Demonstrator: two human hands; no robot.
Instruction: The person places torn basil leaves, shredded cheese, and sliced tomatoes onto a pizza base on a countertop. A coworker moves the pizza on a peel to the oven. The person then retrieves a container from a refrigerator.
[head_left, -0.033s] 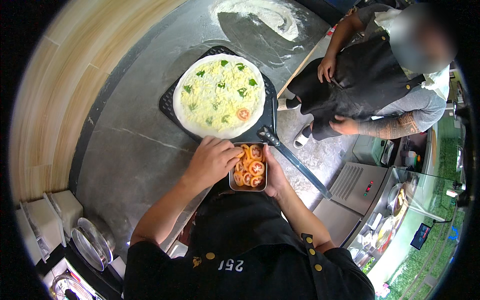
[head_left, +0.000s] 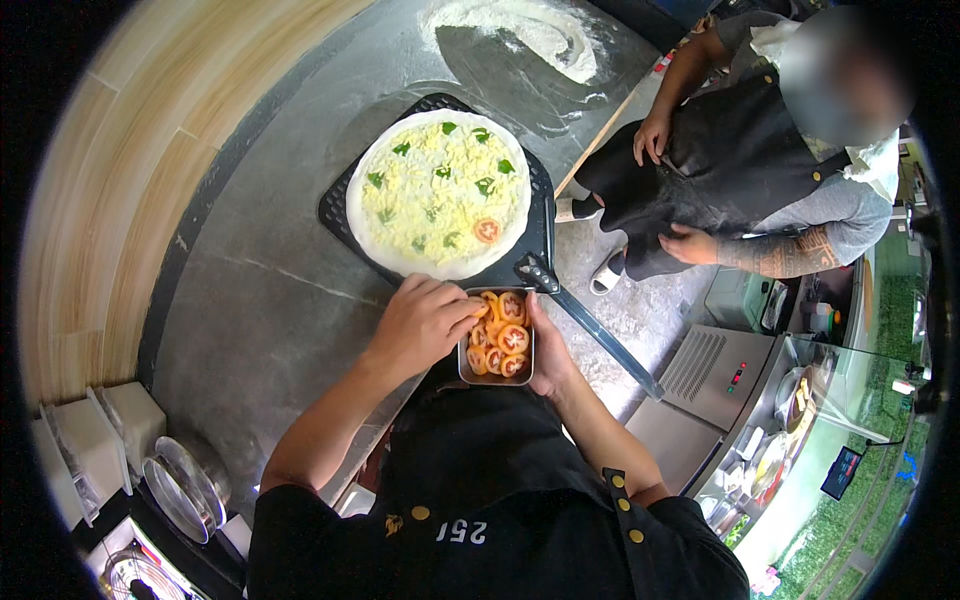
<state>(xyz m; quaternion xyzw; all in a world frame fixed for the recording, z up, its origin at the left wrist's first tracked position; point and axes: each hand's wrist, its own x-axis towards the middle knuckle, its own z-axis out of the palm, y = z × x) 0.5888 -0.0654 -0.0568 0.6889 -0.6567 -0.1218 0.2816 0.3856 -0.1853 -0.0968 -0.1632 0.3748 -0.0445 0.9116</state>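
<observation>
My right hand (head_left: 550, 347) holds a small rectangular metal tray (head_left: 497, 381) by its right side, close against my apron. Inside it lie several tomato slices (head_left: 513, 339), overlapping. My left hand (head_left: 430, 320) reaches over the tray's left rim, thumb and fingers pinched on the edge of a tomato slice (head_left: 481, 308). Just beyond my hands, a raw pizza (head_left: 359, 212) rests on a black perforated peel (head_left: 540, 205). Pale yellow shreds and several green leaves cover the dough, and one tomato slice (head_left: 487, 230) sits near its lower right.
The peel's long handle (head_left: 610, 338) juts past the grey counter (head_left: 262, 300) toward the lower right. Flour (head_left: 530, 30) is spread at the far end. A co-worker in a black apron (head_left: 720, 160) stands at the right. Metal pans (head_left: 185, 487) stand at the lower left.
</observation>
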